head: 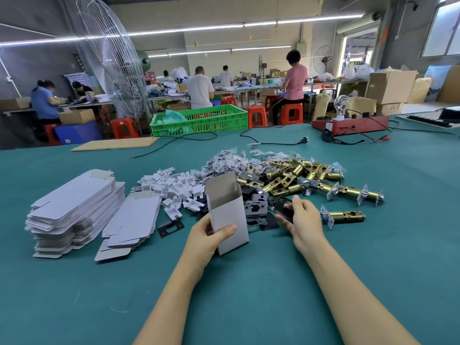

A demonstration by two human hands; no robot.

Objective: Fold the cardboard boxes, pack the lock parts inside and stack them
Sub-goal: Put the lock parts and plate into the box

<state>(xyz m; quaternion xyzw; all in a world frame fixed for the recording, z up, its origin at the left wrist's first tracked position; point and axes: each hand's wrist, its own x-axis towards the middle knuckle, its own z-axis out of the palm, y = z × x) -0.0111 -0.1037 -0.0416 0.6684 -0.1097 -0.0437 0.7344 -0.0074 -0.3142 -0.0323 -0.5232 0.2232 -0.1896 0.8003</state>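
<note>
The left hand [211, 235] holds one folded box [227, 215] upright, fingers wrapped round its lower part, near the middle of the green desk [74, 295]. The top flap is open, so you can see in a little — but not to the bottom, so I cannot tell if anything is inside yet. The right hand [302, 220] is just to the right of the box and pinches a dark flat plate [283, 207] from the lock parts.

I think the job has only just started. One box is folded and is being filled. I see no closed boxes and no stack of finished ones.

A lot is left. On the left sits a tall pile of flat boxes [74, 207], with a smaller pile [129, 225] beside it. Farther back lie white plastic pieces [174, 188], small clear bags [229, 158] and a big heap of gold latch bolts [298, 175]. One gold bolt [344, 216] lies alone, to the right of the right hand.

The bags are too small and shiny to see what they hold. More dark plates [256, 207] lie partly hidden behind the box. The arms are cut off at the near edge.
</note>
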